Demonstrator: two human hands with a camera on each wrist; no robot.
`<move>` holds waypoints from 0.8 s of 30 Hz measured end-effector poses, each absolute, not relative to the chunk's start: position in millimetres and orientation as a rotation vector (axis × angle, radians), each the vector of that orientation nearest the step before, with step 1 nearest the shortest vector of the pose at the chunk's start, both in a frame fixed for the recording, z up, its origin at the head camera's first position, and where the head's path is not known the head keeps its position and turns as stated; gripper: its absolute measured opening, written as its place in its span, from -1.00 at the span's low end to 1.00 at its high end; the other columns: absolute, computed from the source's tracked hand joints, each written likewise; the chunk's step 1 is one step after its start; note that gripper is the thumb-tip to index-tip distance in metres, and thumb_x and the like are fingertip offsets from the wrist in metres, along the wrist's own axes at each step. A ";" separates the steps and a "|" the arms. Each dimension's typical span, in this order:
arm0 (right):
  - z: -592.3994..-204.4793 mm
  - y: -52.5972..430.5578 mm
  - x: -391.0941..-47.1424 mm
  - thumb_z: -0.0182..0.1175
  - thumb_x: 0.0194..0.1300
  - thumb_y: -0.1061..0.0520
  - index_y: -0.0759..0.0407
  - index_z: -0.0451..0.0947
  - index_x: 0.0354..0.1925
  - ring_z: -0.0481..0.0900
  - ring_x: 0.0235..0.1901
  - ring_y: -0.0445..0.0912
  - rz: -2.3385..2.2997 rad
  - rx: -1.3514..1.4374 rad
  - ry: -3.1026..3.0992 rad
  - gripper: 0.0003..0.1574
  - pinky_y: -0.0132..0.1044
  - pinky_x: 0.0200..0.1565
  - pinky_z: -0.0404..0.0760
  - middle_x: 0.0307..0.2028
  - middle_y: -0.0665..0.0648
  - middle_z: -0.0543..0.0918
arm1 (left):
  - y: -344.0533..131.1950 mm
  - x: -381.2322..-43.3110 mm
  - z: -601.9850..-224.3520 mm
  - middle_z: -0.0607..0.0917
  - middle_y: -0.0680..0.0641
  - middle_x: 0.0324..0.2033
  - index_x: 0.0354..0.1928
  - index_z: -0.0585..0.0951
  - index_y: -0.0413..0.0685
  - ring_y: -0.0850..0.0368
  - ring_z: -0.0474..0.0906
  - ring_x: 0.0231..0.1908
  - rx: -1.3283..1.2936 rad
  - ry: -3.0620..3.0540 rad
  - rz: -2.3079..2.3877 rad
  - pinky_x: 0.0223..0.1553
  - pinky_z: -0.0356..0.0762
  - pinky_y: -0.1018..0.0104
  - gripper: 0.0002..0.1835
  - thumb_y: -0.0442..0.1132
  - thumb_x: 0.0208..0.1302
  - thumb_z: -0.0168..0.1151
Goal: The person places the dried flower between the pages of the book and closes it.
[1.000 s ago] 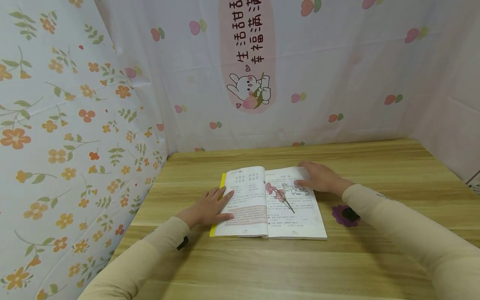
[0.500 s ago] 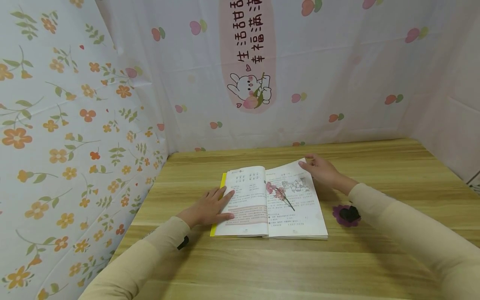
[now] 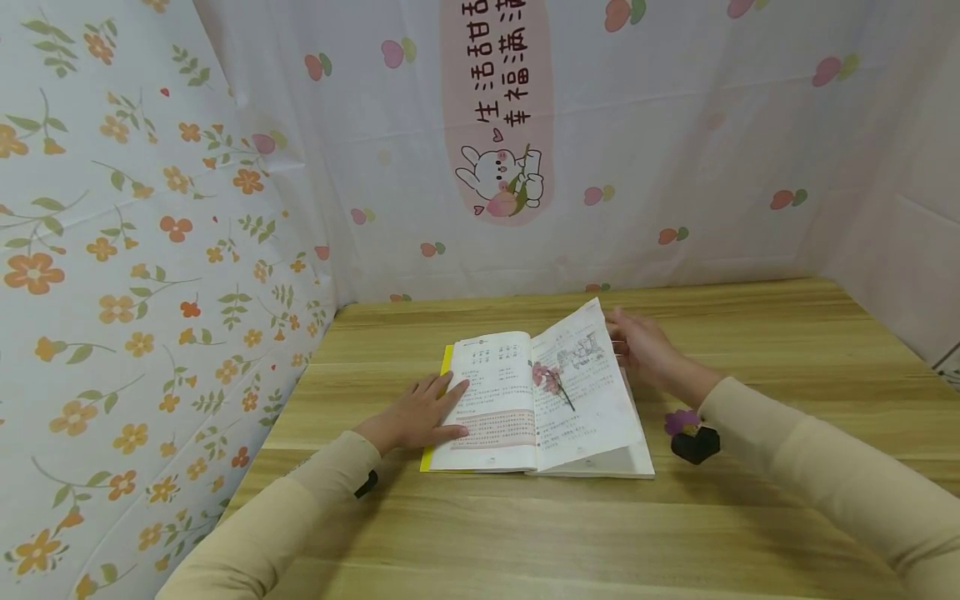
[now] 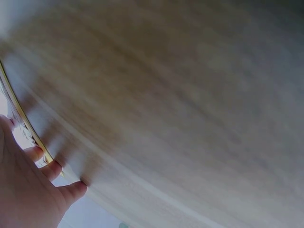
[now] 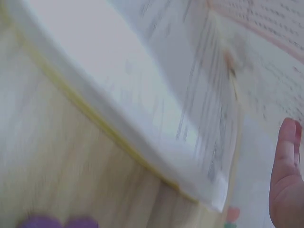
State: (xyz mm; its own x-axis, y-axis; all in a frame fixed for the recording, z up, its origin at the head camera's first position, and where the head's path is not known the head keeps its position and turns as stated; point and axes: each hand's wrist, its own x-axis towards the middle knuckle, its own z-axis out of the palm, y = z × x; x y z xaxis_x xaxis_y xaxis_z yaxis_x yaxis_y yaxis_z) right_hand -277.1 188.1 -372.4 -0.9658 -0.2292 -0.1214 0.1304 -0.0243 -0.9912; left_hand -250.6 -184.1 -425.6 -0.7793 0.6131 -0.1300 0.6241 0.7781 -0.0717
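An open book (image 3: 491, 400) with a yellow cover lies on the table. My left hand (image 3: 420, 414) rests on its left page, fingers spread; in the left wrist view that hand (image 4: 28, 190) lies along the book's yellow edge. On the right side, a page (image 3: 592, 425) stands tilted up, its far corner highest. A pink blossom sprig (image 3: 551, 382) with a dark stem lies on this raised page. My right hand (image 3: 645, 346) is at the page's right edge, its fingertips partly hidden behind it. The right wrist view shows its fingers (image 5: 285, 147) nearly straight.
A purple flower shape (image 3: 681, 421) lies on the wooden table (image 3: 525, 542) right of the book, partly covered by a dark object (image 3: 696, 446) under the right sleeve. Printed cloths (image 3: 637, 142) hang behind and at the left.
My right hand first lay on the right page, then lifted its far corner; now the fingers are behind the page, which has risen leftward, tilting the sprig. The left hand has stayed put.
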 end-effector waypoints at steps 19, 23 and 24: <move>-402.5 132.8 -231.8 0.00 0.29 0.03 0.10 0.11 0.29 0.39 0.02 0.03 -1.700 -0.549 2.199 -0.36 -0.18 -0.09 0.43 0.11 0.22 0.36 | -182.4 -249.0 -423.5 0.00 -0.17 0.30 0.37 -0.13 0.16 -0.14 -0.05 0.24 0.965 2.864 -0.172 0.12 0.01 -0.08 -0.11 0.46 0.07 -0.37; -406.5 121.7 -225.2 0.17 0.14 -0.04 -0.02 0.07 0.31 0.29 0.12 0.04 -1.528 -0.717 2.356 -0.18 -0.15 0.00 0.36 0.20 0.13 0.25 | -182.1 -248.2 -421.8 0.02 -0.19 0.30 0.37 -0.10 0.13 -0.16 -0.04 0.24 0.981 2.864 -0.157 0.12 0.02 -0.09 -0.12 0.44 0.09 -0.34; -407.2 119.2 -223.7 0.20 0.11 -0.07 -0.06 0.06 0.31 0.27 0.13 0.03 -1.476 -0.754 2.393 -0.14 -0.13 0.01 0.35 0.22 0.08 0.22 | -182.2 -248.0 -421.3 0.02 -0.19 0.29 0.37 -0.10 0.12 -0.16 -0.04 0.23 0.985 2.864 -0.156 0.11 0.02 -0.09 -0.12 0.44 0.09 -0.34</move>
